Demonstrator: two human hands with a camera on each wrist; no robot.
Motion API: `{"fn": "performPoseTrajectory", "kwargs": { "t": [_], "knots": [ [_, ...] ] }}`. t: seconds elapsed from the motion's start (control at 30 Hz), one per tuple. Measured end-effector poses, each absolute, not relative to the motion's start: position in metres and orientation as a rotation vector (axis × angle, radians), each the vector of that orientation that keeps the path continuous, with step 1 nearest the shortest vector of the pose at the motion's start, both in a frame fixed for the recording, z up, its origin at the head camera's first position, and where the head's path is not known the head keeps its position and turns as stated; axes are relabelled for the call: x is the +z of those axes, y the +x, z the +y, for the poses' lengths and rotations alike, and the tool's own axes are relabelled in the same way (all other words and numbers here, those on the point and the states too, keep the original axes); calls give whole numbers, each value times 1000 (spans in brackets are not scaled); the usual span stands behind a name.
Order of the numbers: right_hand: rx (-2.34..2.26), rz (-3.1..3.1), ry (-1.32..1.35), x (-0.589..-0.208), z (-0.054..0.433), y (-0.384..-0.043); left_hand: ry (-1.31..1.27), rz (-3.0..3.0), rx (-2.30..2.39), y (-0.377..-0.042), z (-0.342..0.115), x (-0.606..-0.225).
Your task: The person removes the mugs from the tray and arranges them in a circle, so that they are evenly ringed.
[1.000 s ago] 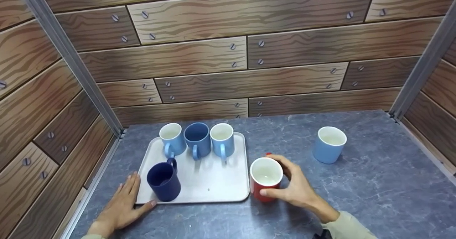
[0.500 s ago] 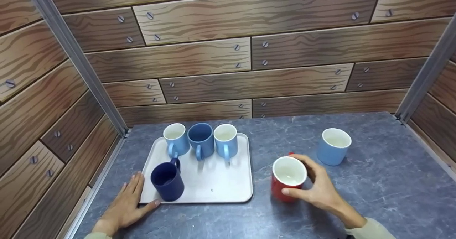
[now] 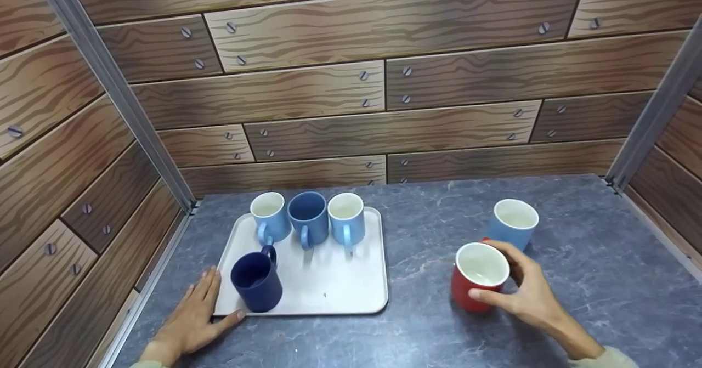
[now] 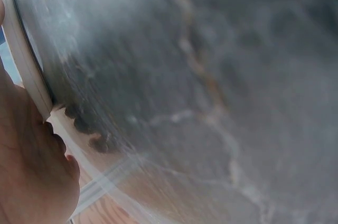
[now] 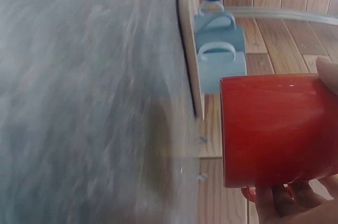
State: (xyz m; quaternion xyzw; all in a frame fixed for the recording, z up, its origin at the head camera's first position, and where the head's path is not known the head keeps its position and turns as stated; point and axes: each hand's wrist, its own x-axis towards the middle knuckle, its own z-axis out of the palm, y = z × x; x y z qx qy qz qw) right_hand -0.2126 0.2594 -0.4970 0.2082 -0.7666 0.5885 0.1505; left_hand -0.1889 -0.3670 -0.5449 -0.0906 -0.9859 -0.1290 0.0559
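Note:
My right hand (image 3: 529, 294) grips a red mug (image 3: 476, 290) with a white inside, thumb on its near side and fingers round the far right. The mug's handle is mostly hidden behind it. In the right wrist view the red mug (image 5: 277, 129) shows from its side, with a gap between its base and the table surface. Flat at the front left corner of a white tray (image 3: 329, 286), my left hand (image 3: 189, 318) has straight fingers along the left edge and its thumb at the front rim. Beside it a dark navy mug (image 3: 258, 286) stands on the tray.
Along the tray's back stand a light blue mug (image 3: 270, 217), a darker blue mug (image 3: 309, 220) and another light blue mug (image 3: 346, 220), handles forward. Behind the red mug, a light blue mug (image 3: 513, 225) stands on the grey table (image 3: 428, 231). Wood-patterned walls (image 3: 307, 94) enclose the table.
My right hand has carried the red mug rightward, from beside the tray's right edge to in front of the lone light blue mug. The left hand has stayed at the tray corner.

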Motion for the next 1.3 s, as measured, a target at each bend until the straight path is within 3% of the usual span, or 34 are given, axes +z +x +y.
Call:
{"fn": "performPoseTrajectory", "kwargs": {
  "t": [1.3],
  "knots": [
    [1552, -2247, 358, -511, 313, -211, -282, -2979, -387, -188, -366, -545]
  ]
}}
